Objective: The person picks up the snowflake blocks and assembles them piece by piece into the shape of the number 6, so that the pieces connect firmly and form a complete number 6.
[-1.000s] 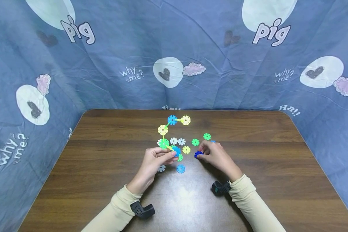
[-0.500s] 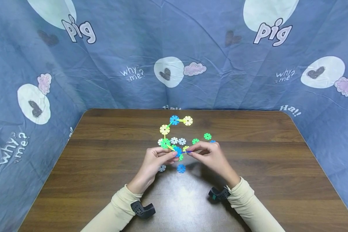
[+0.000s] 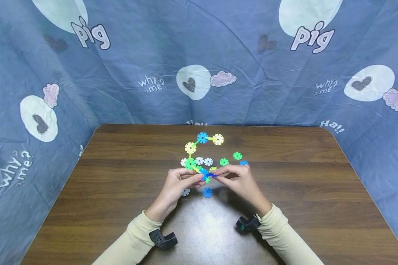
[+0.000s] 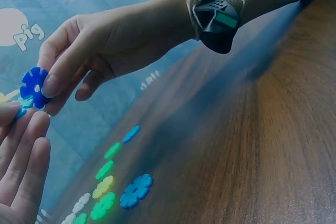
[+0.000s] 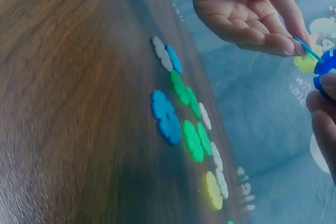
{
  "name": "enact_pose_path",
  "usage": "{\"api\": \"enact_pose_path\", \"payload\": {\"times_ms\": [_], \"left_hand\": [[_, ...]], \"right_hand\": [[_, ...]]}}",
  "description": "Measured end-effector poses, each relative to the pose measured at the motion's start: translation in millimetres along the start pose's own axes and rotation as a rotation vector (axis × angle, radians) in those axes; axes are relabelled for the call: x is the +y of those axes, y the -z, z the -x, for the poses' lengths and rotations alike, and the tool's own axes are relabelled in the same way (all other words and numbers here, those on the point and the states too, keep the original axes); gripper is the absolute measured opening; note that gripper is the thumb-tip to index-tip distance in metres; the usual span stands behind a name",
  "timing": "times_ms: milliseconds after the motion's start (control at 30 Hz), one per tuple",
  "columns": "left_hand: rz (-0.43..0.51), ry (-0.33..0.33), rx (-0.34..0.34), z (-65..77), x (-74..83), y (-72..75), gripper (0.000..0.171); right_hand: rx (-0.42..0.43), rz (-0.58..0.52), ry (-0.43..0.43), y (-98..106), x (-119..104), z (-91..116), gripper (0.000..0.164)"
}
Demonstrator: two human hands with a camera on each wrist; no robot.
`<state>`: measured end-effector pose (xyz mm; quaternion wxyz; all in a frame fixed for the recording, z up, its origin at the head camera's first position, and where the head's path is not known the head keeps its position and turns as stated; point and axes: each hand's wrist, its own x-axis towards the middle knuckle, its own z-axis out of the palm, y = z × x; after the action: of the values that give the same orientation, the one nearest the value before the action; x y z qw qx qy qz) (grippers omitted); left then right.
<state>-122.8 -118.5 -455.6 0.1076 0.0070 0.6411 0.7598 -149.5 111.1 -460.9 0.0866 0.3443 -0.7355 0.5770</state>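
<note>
On my head feed, a dark blue disc (image 3: 212,175) is showing nearly edge-on between the two hands, above the table, its rim meeting the light blue disc (image 3: 203,173) at the near end of a chain of slotted discs; I cannot tell whether their slots are interlocking. The right hand (image 3: 238,179) is pinching the dark blue disc between thumb and fingers, and the left hand (image 3: 180,180) is gripping the light blue one in the same manner. From there I am following the chain away from the person through a green disc (image 3: 190,163), a pale yellow disc (image 3: 190,148) and a far blue disc (image 3: 202,138) to an end yellow disc (image 3: 218,139), with thin edge-on pieces linking them. Around and below the hands, loose discs are lying flat: two white discs (image 3: 208,161) side by side, green ones (image 3: 224,162) to their right, a small blue disc (image 3: 243,163) beyond the right fingers, a yellow one (image 3: 213,169) partly hidden, and nearer the person a larger blue disc (image 3: 207,192) and a greyish disc (image 3: 185,192). All these are resting on a brown wooden table (image 3: 119,191). Black wrist cameras (image 3: 163,240) are sitting at the cream sleeves (image 3: 132,235), and a blue printed cloth (image 3: 152,44) is hanging behind.
</note>
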Motion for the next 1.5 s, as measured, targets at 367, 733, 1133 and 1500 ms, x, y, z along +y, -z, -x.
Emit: {"api": "enact_pose_path", "payload": {"times_ms": [367,733,1133,1500], "left_hand": [[0.004,-0.009,-0.014,1.4,2.1,-0.8,0.014],[0.078,-0.014,0.055,2.7,3.0,-3.3,0.005],[0.086,-0.003,0.033,4.2,4.2,-6.0,0.006],[0.086,0.016,0.020,4.8,3.3,-7.0,0.005]], "right_hand": [[0.024,0.016,0.056,-2.3,-2.3,-1.3,0.015],[0.079,-0.002,0.047,-6.8,-3.7,-0.5,0.015],[0.089,-0.031,0.039,-6.5,-5.2,-0.1,0.016],[0.107,0.114,0.074,-7.3,-4.9,0.7,0.018]]}}
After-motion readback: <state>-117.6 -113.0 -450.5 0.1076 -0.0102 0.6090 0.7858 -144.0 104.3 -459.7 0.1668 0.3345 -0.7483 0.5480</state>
